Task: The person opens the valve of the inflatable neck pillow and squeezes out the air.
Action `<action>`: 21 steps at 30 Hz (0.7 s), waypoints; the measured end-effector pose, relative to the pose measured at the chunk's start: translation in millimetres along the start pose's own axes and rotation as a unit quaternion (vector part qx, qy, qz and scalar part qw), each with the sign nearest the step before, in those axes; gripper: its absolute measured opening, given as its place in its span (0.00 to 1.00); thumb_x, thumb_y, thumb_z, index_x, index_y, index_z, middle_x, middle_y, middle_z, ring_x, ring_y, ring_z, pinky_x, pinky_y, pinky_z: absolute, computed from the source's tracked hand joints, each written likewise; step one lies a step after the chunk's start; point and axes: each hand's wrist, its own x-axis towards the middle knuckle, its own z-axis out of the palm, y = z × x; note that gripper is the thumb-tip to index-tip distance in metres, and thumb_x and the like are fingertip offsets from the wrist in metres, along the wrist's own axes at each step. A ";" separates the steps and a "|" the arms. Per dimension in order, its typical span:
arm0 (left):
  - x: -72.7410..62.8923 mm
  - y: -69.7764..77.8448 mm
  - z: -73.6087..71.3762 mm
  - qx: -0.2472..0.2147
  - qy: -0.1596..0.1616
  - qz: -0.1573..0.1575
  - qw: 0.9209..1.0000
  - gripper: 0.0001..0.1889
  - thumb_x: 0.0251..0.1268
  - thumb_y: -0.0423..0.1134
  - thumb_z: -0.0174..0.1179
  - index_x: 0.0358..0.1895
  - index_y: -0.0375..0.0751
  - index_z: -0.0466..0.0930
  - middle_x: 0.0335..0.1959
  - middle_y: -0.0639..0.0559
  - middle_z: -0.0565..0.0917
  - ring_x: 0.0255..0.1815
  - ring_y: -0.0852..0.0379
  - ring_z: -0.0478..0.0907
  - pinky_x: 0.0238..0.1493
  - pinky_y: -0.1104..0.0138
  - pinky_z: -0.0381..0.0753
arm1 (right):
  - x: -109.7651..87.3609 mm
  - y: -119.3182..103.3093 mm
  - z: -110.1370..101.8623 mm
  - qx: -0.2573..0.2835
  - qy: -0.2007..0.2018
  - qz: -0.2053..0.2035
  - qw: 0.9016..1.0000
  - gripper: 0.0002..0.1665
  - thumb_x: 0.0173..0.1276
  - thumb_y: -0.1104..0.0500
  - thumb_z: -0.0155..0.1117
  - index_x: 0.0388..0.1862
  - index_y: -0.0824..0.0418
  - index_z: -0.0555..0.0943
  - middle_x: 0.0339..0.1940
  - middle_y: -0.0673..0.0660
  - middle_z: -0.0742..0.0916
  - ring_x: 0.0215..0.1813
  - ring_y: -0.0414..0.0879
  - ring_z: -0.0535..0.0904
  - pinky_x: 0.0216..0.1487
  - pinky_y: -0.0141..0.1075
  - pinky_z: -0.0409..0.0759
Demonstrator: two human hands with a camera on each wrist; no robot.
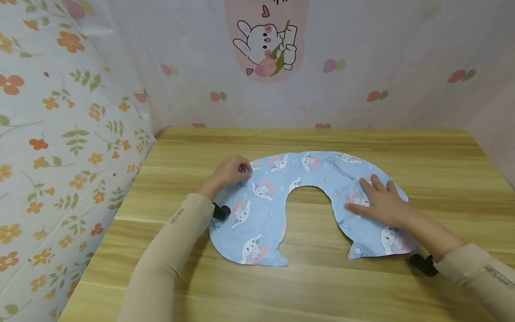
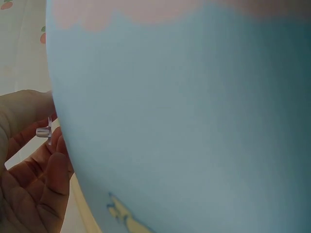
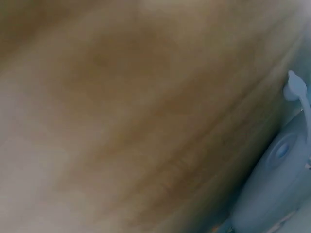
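Note:
A flat, U-shaped blue neck pillow point(image 1: 307, 172) with a white-puppy print lies on the wooden table, its curve away from me and its two pointed ends toward me. At its far left edge, my left hand point(image 1: 231, 170) pinches a small clear plastic disc with a short peg point(image 2: 43, 131) between thumb and fingers. The left wrist view shows the disc edge-on, right beside the blue edge. My right hand point(image 1: 382, 201) rests palm down on the pillow's right arm, fingers spread. In the right wrist view, a small grey-blue cap on a strap point(image 3: 295, 86) stands by a raised round stud point(image 3: 282, 149).
The wooden table point(image 1: 306, 290) shows around the pillow and inside its curve. Behind it hangs a pale sheet with a rabbit print point(image 1: 277, 47), and a flowered sheet point(image 1: 76, 179) borders the left side. Black wrist mounts point(image 1: 422, 264) sit at both cuffs.

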 end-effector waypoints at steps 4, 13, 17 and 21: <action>0.2 1.8 -1.9 0.000 0.003 -0.006 1.000 0.05 0.66 0.37 0.65 0.42 0.41 0.84 0.40 0.46 0.80 0.44 0.50 0.73 0.49 0.62 0.75 | 10.5 -6.0 -2.0 -0.007 -0.022 0.024 0.999 0.71 0.61 0.17 0.46 0.80 0.70 0.43 0.75 0.83 0.42 0.70 0.90 0.33 0.47 0.88 0.43; -1.2 0.2 0.0 -0.006 -0.005 -0.008 1.000 0.06 0.66 0.37 0.65 0.42 0.41 0.84 0.41 0.47 0.80 0.44 0.51 0.73 0.49 0.62 0.74 | 32.8 -14.1 -3.3 -0.011 -0.053 0.032 0.998 0.70 0.61 0.17 0.44 0.81 0.63 0.34 0.75 0.82 0.33 0.72 0.85 0.25 0.48 0.88 0.37; -1.3 0.0 -1.1 -0.012 -0.002 -0.008 1.000 0.06 0.66 0.37 0.65 0.42 0.41 0.84 0.40 0.46 0.79 0.44 0.50 0.73 0.49 0.62 0.74 | 40.2 -16.1 -5.1 -0.010 -0.055 0.021 0.998 0.64 0.63 0.18 0.41 0.82 0.53 0.32 0.75 0.80 0.31 0.72 0.84 0.23 0.49 0.88 0.34; -0.3 -1.3 -1.3 -0.009 -0.002 -0.009 1.000 0.06 0.66 0.37 0.65 0.42 0.41 0.84 0.41 0.46 0.79 0.45 0.50 0.73 0.49 0.62 0.74 | 46.4 -16.7 -4.6 -0.016 -0.051 0.012 0.999 0.60 0.65 0.19 0.40 0.82 0.47 0.33 0.76 0.78 0.31 0.73 0.84 0.24 0.51 0.88 0.33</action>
